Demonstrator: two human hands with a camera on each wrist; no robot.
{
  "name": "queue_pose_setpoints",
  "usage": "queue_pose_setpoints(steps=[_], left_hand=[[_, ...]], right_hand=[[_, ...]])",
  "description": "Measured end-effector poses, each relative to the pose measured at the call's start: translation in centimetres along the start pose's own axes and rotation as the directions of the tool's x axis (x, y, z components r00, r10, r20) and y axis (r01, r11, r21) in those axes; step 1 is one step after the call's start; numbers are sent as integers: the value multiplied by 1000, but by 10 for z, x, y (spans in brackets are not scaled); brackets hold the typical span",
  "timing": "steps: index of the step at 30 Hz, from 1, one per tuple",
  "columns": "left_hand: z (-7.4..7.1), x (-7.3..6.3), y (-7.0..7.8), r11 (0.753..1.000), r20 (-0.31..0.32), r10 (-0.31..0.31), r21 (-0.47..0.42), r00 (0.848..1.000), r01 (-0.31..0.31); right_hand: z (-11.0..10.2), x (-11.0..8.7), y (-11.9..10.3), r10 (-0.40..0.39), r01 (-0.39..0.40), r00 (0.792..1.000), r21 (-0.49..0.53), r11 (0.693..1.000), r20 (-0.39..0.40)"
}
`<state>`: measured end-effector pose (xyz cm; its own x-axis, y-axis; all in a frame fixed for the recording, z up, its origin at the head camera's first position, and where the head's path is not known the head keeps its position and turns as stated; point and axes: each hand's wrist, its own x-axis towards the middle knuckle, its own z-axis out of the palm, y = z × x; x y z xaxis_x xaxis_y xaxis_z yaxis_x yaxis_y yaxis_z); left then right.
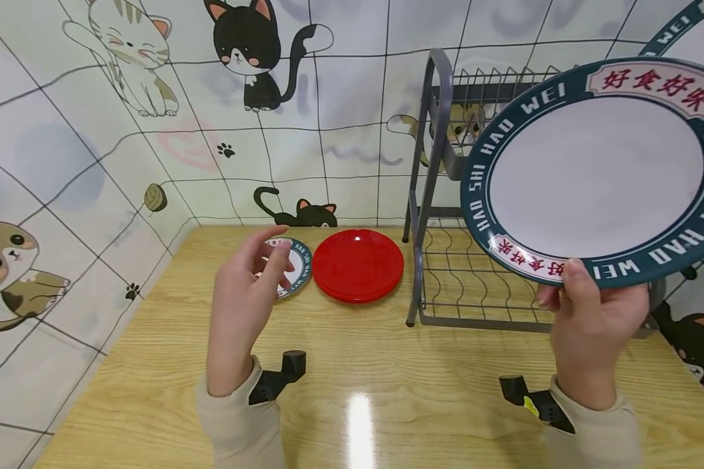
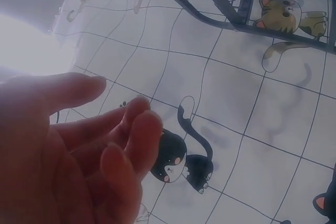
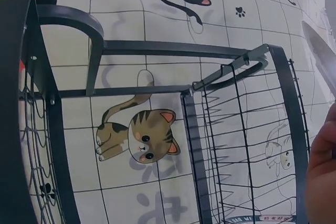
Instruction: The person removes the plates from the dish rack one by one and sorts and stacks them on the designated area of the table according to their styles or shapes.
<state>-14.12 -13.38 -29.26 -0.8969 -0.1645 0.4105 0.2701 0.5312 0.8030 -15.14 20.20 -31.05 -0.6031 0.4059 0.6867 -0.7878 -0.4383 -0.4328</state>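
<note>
My right hand (image 1: pixel 598 332) holds a large white plate (image 1: pixel 592 176) with a dark teal lettered rim, thumb on its face and fingers behind the lower edge. The plate is raised and tilted in front of a grey two-tier dish rack (image 1: pixel 431 195), hiding much of its right side. In the right wrist view, only part of this hand (image 3: pixel 323 177) and a thin slice of plate (image 3: pixel 320 51) show at the right edge. My left hand (image 1: pixel 243 303) holds nothing, its fingers loosely bent, and overlaps a smaller teal-rimmed plate (image 1: pixel 299 267) on the table.
Red plates (image 1: pixel 358 264) lie on the wooden table (image 1: pixel 328 378) between the small plate and the rack. Another teal-rimmed plate (image 1: pixel 698 45) shows at the top right corner, behind the held one. A cat-patterned wall (image 1: pixel 352 130) stands close behind the table.
</note>
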Motion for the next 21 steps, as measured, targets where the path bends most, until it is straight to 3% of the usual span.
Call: queue_pose_setpoints(steps=[7,14,21], left_hand=[[5,-1,6,999,19,39,28,999,-39],[11,0,9,992,111,75,89,991,-85],[16,-1,10,987,139,99,109,985,-115]], right_hand=[[-1,-8,7,70,-69,991,-10,998,114],[-3,-15,11,134,-84,960,-202,976,245],[-3,-20,12,220,-116,919,-309,944,327]])
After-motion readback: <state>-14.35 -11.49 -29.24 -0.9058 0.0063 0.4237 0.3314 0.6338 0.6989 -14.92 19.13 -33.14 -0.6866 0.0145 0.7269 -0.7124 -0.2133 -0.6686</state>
